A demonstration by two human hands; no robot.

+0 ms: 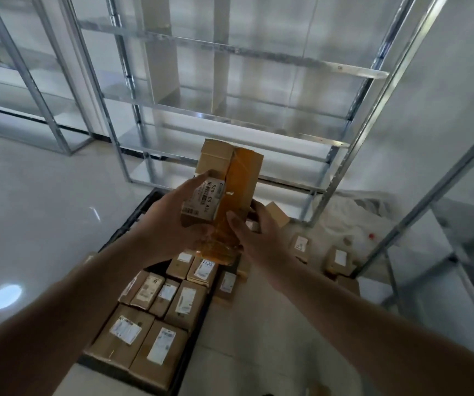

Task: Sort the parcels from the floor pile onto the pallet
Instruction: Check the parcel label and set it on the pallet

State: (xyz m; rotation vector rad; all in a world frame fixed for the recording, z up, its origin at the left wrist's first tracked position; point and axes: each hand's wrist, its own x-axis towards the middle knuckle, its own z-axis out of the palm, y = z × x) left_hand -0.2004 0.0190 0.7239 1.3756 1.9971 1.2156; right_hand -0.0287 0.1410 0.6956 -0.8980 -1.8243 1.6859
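Parcel (225,192), a long taped cardboard box with a label on one face, is up in the air over the far end of the pallet (132,217), held roughly upright and tilted away. Left hand (172,221) wraps the labelled side, fingers curled round it; right hand (248,227) grips the taped side low down, thumb on the front face. Both hands clamped on it, so carry step, likely a label check before placing. Pallet near end already carries rows of sorted parcels (155,315), labels up, packed touching. Loose parcels (320,252) remain on the floor just off the pallet's right edge, by the shelving rack (341,155). Next move, as I read it: lay it flat, label up, into the bare far end beside the last row.
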